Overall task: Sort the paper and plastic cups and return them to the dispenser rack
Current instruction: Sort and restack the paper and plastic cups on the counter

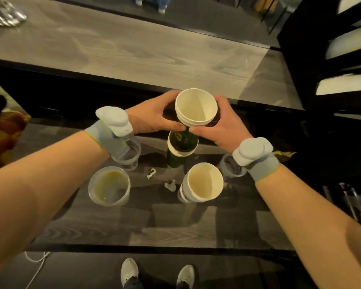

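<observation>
My left hand (152,115) and my right hand (221,126) both grip a white-rimmed paper cup (196,107), held up over the dark table (133,226). Its dark green body points down into a stack of green paper cups (180,151) standing below. A second paper cup (202,182) with a pale wall stands open at the front right. A clear plastic cup (109,185) with yellowish residue stands at the front left. Another clear plastic cup (129,153) is partly hidden under my left wrist, and a third (230,167) under my right wrist.
Two small white scraps (151,173) (170,185) lie between the cups. A pale wooden counter (133,49) runs behind the table. A dark rack with white shelves (342,59) stands at the right. A bag of fruit (2,134) sits at the left edge.
</observation>
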A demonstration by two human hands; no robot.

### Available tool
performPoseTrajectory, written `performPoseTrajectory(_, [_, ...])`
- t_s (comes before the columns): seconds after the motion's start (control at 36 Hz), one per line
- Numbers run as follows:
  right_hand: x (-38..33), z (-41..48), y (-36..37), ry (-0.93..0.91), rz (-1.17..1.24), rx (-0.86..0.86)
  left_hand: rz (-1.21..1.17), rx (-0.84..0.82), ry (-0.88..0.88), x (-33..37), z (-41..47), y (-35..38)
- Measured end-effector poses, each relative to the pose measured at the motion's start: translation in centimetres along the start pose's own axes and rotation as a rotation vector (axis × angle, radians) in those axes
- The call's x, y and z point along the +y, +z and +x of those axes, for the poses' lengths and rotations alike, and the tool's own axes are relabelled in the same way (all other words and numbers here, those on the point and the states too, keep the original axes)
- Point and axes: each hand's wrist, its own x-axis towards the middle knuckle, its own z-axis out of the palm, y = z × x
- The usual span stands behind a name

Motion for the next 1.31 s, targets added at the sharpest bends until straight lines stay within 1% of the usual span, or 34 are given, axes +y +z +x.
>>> performPoseTrajectory(0.17, [2.1,-0.4,1.4,0.056,-0.039,-0.095,0.036,-0.059,-0.094,-0.8,0.1,1.4])
performPoseTrajectory(0.31, [4.1,-0.5,3.4,0.09,-0.139,-0.198,0.291,-0.067,-0.128,-2.3,0.5,3.1])
performPoseTrajectory(0.39, [5.3,-0.5,4.5,0.123,-0.158,-0.218,0.374,-0.123,-0.15,-2.9,0.6,3.7])
performPoseTrajectory(0.44, [5.6,-0.4,4.8,0.134,-0.165,-0.218,0.395,-0.144,-0.157,-3.1,0.6,3.9])
performPoseTrajectory(0.61, [6.3,0.5,3.1,0.153,-0.198,-0.281,0.422,-0.128,-0.167,-2.6,1.4,4.4])
performPoseTrajectory(0.67, [6.3,0.7,2.6,0.2,-0.214,-0.295,0.453,-0.115,-0.173,-2.5,1.3,4.1])
performPoseTrajectory(0.75, [6.6,0.6,0.6,0.286,-0.113,-0.252,0.484,-0.067,-0.161,-1.3,1.4,3.9])
performPoseTrajectory(0.81, [7.4,0.0,-1.2,0.319,-0.065,-0.166,0.472,-0.044,-0.116,-0.2,1.8,3.8])
performPoseTrajectory(0.86, [9.0,-0.9,-2.8,0.351,-0.066,-0.069,0.446,-0.038,-0.063,1.3,2.6,4.2])
performPoseTrajectory(0.92, [10.6,-1.7,-3.3,0.364,-0.132,-0.02,0.43,-0.048,-0.045,2.4,2.9,4.5])
performPoseTrajectory(0.97, [12.7,-2.6,-4.5,0.407,-0.192,-0.014,0.456,-0.125,-0.022,4.2,4.6,6.1])
performPoseTrajectory(1.08, [15.4,-4.2,-4.3,0.524,-0.239,-0.108,0.5,-0.308,0.0,5.8,7.3,9.2])
performPoseTrajectory(1.17, [17.6,-4.6,-3.5,0.518,-0.249,-0.164,0.597,-0.393,-0.025,5.9,9.1,11.6])
performPoseTrajectory(1.25, [18.0,-4.9,-3.3,0.614,-0.133,-0.28,0.679,-0.466,-0.056,5.7,11.3,14.1])
performPoseTrajectory(1.28, [18.4,-5.3,-3.2,0.622,-0.105,-0.292,0.692,-0.493,-0.071,5.5,11.9,14.9])
performPoseTrajectory(1.31, [18.6,-5.3,-2.6,0.59,-0.119,-0.279,0.698,-0.515,-0.087,5.2,12.0,15.2])
